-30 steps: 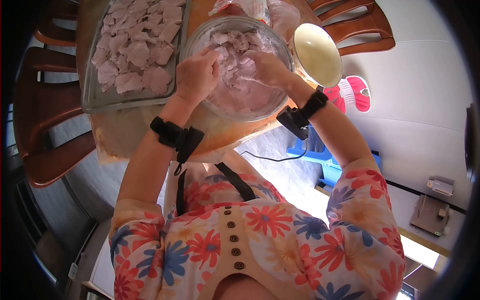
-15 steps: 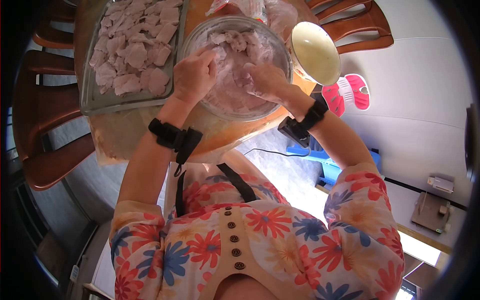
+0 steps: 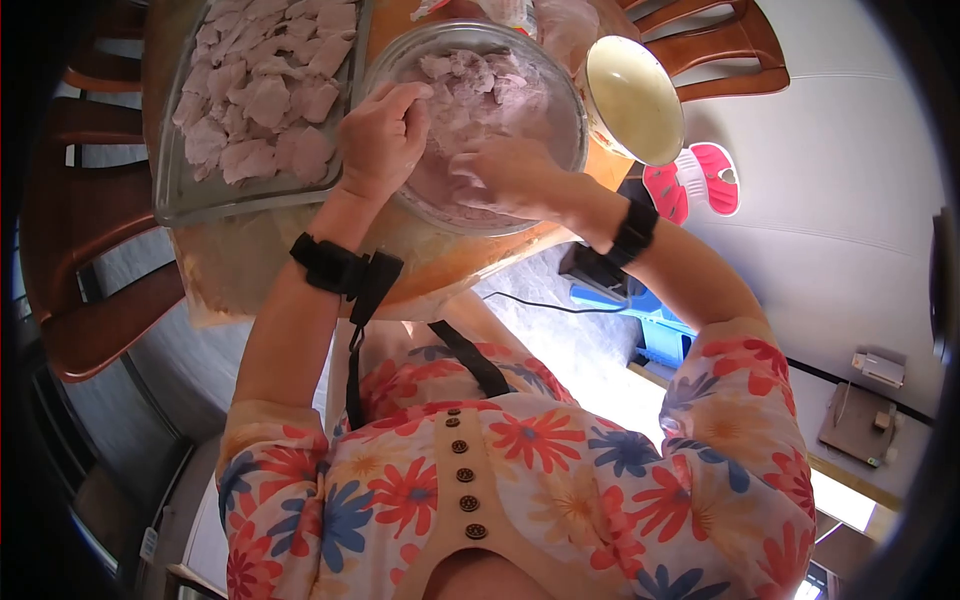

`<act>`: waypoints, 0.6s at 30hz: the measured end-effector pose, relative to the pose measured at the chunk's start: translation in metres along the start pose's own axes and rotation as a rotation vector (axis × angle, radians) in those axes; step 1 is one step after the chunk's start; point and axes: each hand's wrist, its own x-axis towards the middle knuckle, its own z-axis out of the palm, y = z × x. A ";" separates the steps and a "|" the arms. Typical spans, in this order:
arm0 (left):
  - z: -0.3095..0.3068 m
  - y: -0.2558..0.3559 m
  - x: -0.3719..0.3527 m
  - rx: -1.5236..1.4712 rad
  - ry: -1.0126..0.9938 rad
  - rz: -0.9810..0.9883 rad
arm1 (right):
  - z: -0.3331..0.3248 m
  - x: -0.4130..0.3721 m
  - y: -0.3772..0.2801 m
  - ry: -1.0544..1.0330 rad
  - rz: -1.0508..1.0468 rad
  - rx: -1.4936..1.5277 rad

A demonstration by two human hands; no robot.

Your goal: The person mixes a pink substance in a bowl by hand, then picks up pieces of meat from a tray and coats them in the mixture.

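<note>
A round clear bowl point(image 3: 583, 150) holds raw meat pieces point(image 3: 480, 78) coated in pale powder, with more loose powder in it. My left hand point(image 3: 382, 140) is closed in a fist at the bowl's left rim, thumb uppermost. Whatever its curled fingers may hold is hidden. Inside the bowl's lower part, my right hand point(image 3: 515, 180) lies over the powder, its slightly blurred fingers loosely bent and pointing left, with nothing visible in them. To the left is a glass tray point(image 3: 250, 207) covered with several flat, powder-coated meat pieces point(image 3: 265, 100).
A cream enamel basin point(image 3: 635, 100) stands right of the bowl. Plastic bags point(image 3: 560, 30) lie behind it. Wooden chairs point(image 3: 90, 230) flank the table point(image 3: 400, 265). Both wrists wear black straps with devices point(image 3: 350, 270).
My left hand has shifted left, from over the bowl to its rim. My right hand has moved down and left across the powder. The camera view has shifted slightly.
</note>
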 end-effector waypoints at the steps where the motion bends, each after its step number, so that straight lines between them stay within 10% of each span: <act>1: 0.001 -0.001 0.000 -0.004 0.014 0.026 | 0.004 -0.004 0.000 -0.003 -0.002 0.000; 12: -0.001 0.001 0.001 0.037 -0.037 0.004 | 0.004 -0.002 0.028 0.049 0.142 0.544; 18: -0.002 -0.001 -0.001 0.076 -0.044 0.007 | -0.014 0.006 0.053 0.285 0.037 0.164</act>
